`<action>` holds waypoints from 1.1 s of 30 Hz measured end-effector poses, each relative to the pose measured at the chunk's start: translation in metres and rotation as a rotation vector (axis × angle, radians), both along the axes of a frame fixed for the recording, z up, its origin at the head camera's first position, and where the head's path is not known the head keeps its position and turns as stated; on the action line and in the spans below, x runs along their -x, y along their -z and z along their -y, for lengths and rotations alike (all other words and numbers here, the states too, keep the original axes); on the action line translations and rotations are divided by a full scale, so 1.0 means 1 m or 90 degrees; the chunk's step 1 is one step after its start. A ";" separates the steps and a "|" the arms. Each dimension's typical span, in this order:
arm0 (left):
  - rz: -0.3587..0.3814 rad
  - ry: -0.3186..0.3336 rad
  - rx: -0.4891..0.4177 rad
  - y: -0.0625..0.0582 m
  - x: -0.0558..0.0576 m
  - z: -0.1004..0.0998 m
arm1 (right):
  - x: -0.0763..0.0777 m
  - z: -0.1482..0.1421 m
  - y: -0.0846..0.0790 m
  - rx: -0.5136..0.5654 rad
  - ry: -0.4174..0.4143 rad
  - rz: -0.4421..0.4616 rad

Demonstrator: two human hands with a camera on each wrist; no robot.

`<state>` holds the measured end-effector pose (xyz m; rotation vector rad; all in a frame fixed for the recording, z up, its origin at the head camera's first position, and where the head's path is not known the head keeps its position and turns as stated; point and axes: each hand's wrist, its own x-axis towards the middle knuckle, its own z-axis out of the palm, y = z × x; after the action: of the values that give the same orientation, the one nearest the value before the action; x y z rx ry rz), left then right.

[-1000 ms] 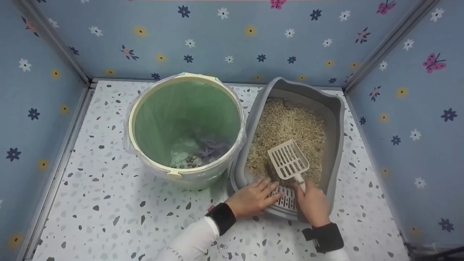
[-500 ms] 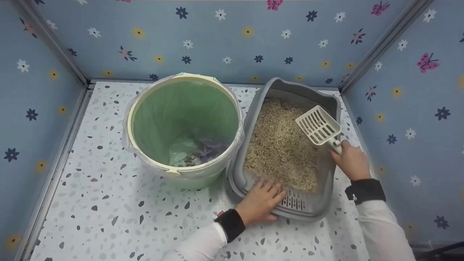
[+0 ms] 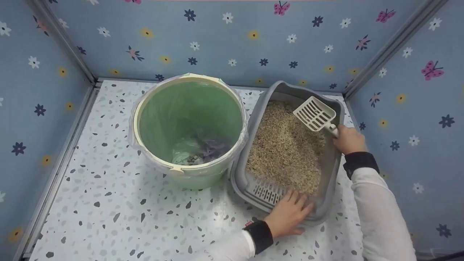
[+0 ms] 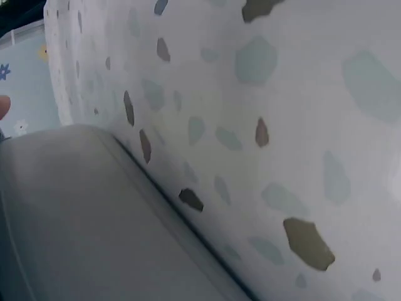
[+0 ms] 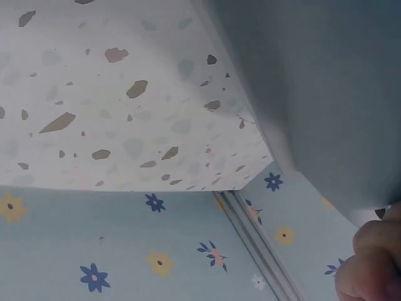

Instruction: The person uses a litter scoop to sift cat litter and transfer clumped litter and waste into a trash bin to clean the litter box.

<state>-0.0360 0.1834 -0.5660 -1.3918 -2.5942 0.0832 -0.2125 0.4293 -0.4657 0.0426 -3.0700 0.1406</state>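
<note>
My right hand (image 3: 349, 139) grips the handle of a pale slotted litter scoop (image 3: 314, 113) beside the right wall of a grey litter box (image 3: 253, 134). The scoop's slotted head hangs over the litter (image 3: 286, 145), and no litter shows in it. At the box's front, my left hand (image 3: 290, 214) lies across the rim, fingers spread over the slotted step (image 3: 266, 190) near the litter's edge. In the left wrist view, the box's outer wall (image 4: 81, 213) fills the lower left. In the right wrist view, curled fingers (image 5: 369, 269) show beside the box wall (image 5: 338, 113).
Left of the box stands a green bin (image 3: 194, 181) with a clear liner over its cream rim; crumpled purple plastic (image 3: 214, 148) and some bits lie at its bottom. Flower-patterned walls (image 3: 232, 40) enclose the speckled tabletop (image 3: 105, 188) at the back and sides.
My right hand has carried the scoop from the box's front to its right wall, toward the back. My left hand has slid rightward along the front step. The litter surface has shifted near the front.
</note>
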 end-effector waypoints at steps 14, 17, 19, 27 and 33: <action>-0.047 0.024 -0.025 0.008 0.004 -0.002 | 0.003 0.004 0.010 0.027 0.032 -0.060; -0.052 0.037 -0.002 0.008 0.004 -0.002 | 0.000 0.003 0.014 0.039 0.037 -0.078; -0.058 0.042 0.003 0.008 0.004 -0.002 | -0.001 0.004 0.015 0.040 0.040 -0.086; -0.095 0.053 -0.033 0.011 0.005 0.000 | -0.003 0.003 0.016 0.045 0.041 -0.092; -0.096 0.080 -0.042 0.013 0.010 0.006 | -0.008 0.002 0.018 0.070 0.072 -0.098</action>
<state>-0.0459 0.1773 -0.5789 -1.4617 -2.3604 0.0809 -0.2045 0.4273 -0.4837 -0.1209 -2.8963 0.2840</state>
